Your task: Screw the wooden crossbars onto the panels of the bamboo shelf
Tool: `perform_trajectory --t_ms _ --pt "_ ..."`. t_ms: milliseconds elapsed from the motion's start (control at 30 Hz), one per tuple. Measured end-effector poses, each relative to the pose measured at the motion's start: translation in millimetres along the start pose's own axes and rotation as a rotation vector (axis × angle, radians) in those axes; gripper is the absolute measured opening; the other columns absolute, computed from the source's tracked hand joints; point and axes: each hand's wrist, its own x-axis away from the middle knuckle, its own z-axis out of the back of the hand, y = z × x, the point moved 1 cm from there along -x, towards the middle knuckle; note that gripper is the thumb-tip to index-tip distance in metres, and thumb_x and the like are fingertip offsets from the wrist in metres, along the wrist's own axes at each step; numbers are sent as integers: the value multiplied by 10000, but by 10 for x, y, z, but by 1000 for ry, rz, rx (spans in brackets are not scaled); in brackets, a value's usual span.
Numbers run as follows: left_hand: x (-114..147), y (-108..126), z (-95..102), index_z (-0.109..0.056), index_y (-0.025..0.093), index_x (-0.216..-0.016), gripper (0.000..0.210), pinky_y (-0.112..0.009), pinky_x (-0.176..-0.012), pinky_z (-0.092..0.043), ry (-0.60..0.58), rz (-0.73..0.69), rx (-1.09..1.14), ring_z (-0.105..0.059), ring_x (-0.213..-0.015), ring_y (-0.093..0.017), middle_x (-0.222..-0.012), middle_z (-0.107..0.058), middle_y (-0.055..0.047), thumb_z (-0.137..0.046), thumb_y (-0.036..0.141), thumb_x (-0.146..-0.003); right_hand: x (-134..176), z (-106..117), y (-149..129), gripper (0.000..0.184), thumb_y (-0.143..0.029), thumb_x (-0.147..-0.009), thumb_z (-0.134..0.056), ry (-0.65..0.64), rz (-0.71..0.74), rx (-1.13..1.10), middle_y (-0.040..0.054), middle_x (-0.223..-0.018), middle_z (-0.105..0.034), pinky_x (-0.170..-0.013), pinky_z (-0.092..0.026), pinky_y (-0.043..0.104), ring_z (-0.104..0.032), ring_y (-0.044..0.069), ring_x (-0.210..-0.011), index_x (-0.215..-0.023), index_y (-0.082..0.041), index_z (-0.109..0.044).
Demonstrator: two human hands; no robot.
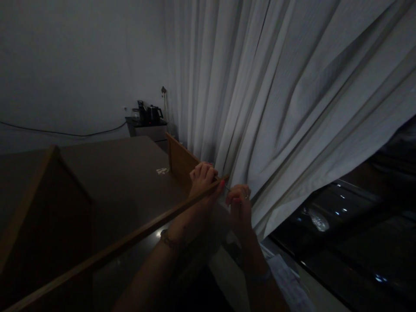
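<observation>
My left hand [204, 177] is wrapped over the corner where a long wooden board [139, 236], seen edge-on, meets a brown wooden panel [182, 158]. Its thumb presses near the end of the board. Just to the right, the closed fingers of my right hand [239, 197] pinch a thin metal tool [226, 187], pointed at the board's end. The tool looks like a hex key, but dim light and my fingers hide most of it. A second wooden panel [45, 216] stands at the near left, on the other side of the piece.
The wooden piece stands on a dark, glossy tabletop [130, 169] with small pale pieces [162, 171] on it. A white curtain [260, 108] hangs close on the right. A kettle [154, 113] sits on a cabinet [151, 130] behind. Papers [287, 279] lie at lower right.
</observation>
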Motion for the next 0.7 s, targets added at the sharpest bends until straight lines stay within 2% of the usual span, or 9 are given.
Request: perform_trajectory --t_ms 200,333,433,533,700 --pt "-3 3 6 -464 218 -956 162 -438 -947 -321 -18 4 9 -435 -1185 -270 -1108 -552 -96 -407 364 -918 -52 83 46 551 -613 -981 -151 -119 -64 -113 -5 -722 -460 -811 -320 381 -451 193 -784 -707 -252 -466" --pt "-1 5 15 -462 222 -960 148 -436 -948 -320 -27 7 5 -436 -1181 -266 -1095 -554 -91 -416 355 -912 -77 80 18 507 -518 -1016 -178 -102 -127 -237 -3 -709 -445 -762 -338 363 -446 185 -761 -690 -245 -454" --pt "0 3 12 -466 218 -958 158 -437 -942 -322 -20 2 5 -433 -1182 -265 -1096 -552 -94 -410 358 -914 -77 71 -9 448 -459 -1027 -223 -102 -97 -219 -1 -712 -464 -773 -347 370 -460 186 -772 -741 -246 -494" --pt "1 -2 7 -467 217 -959 170 -436 -944 -322 -18 -5 4 -427 -1186 -265 -1100 -550 -96 -400 368 -919 -64 66 -4 405 -451 -1024 -272 -61 -59 -176 -1 -715 -488 -759 -358 365 -477 185 -775 -786 -248 -530" --pt "2 -5 14 -464 214 -960 188 -440 -941 -320 -20 -12 4 -427 -1183 -266 -1104 -548 -98 -384 380 -925 -4 14 63 339 -475 -1009 -335 -4 -91 -239 -4 -744 -538 -723 -389 347 -515 174 -742 -953 -272 -600"
